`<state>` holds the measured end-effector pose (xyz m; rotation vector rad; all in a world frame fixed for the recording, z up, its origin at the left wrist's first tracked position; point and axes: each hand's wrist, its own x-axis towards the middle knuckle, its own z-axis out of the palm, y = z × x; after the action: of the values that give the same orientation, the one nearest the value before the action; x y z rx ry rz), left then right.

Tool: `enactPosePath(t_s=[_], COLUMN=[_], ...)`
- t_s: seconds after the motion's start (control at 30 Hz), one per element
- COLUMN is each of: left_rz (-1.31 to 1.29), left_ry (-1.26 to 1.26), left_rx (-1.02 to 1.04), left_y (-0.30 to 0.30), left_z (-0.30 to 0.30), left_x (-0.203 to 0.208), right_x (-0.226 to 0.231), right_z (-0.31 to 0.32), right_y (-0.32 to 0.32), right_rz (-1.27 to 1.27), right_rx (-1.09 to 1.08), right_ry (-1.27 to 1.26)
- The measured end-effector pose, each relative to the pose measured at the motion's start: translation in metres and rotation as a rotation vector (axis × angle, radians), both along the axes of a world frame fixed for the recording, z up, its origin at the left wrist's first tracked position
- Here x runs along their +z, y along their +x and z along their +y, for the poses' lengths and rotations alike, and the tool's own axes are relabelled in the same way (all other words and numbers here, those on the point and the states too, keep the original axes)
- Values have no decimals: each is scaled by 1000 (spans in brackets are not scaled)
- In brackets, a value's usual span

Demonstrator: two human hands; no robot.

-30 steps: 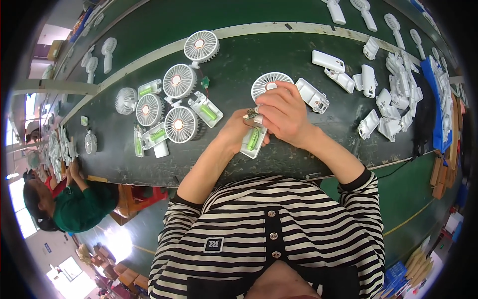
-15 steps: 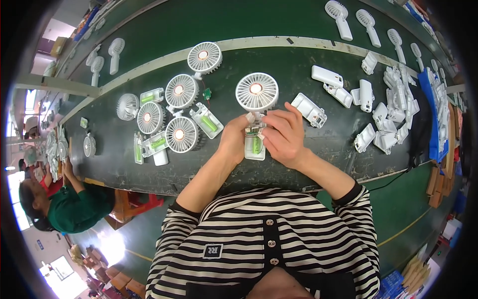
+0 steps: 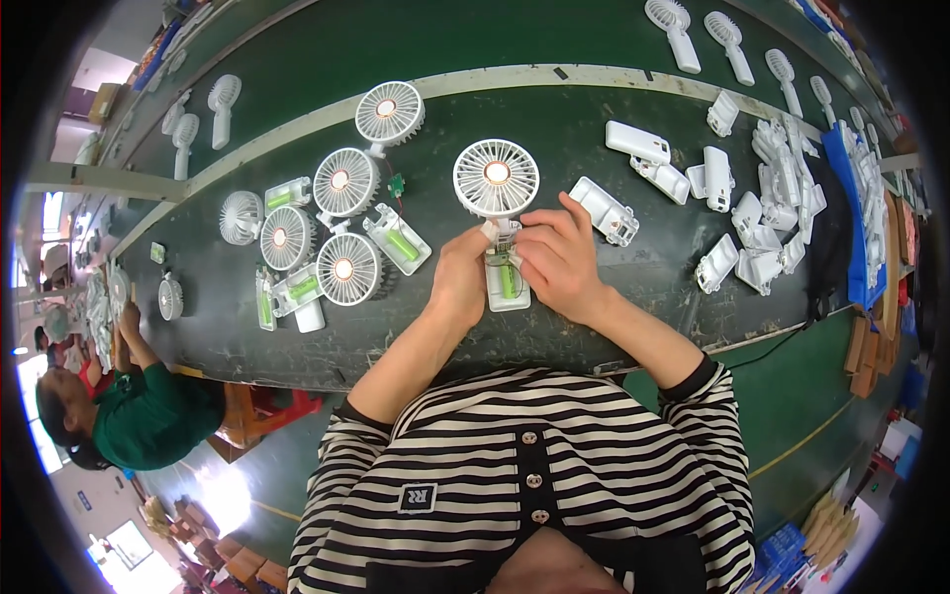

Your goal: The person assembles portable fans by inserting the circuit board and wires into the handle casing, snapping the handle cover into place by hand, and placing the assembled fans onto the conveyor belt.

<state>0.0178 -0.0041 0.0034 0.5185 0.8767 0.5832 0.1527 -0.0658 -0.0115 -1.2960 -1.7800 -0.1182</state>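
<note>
In front of me lies a white handheld fan (image 3: 497,178) with its round grille pointing away and its handle open. Inside the open handle half (image 3: 510,297) a green battery cell (image 3: 509,281) shows, with a small circuit board and thin wires above it. My left hand (image 3: 460,275) grips the handle's left side near the neck, thumb on top. From the right, my right hand (image 3: 560,259) has its fingers closed over the neck and board area; their tips hide what they pinch. Right of that hand lies an empty white handle shell (image 3: 603,211).
Several opened fans (image 3: 348,269) with green cells cluster to the left. White shells (image 3: 712,178) lie scattered right, beside a piled heap (image 3: 784,188) and a blue bin (image 3: 853,223). Finished-looking fans (image 3: 673,35) rest beyond the pale rail. A co-worker in green (image 3: 158,416) sits far left.
The view has shifted slightly, so the bench things appear a little to the left and higher. Both hands stay on the fan; my right fingers have moved slightly at the neck.
</note>
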Motion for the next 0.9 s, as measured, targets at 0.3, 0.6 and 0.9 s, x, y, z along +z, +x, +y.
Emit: enactPosePath(t_s=[0.3, 0.6, 0.9], left_rz=[14, -6, -24], left_ry=[-39, -83, -79], left_rx=[-20, -29, -9], left_y=[-1, -2, -4], left_z=[5, 7, 5], left_x=[5, 8, 3], right_x=[12, 16, 16], right_z=[3, 5, 5], right_y=[8, 7, 7], right_rz=[141, 248, 259], right_rx=[116, 118, 136], right_ry=[-134, -207, -262])
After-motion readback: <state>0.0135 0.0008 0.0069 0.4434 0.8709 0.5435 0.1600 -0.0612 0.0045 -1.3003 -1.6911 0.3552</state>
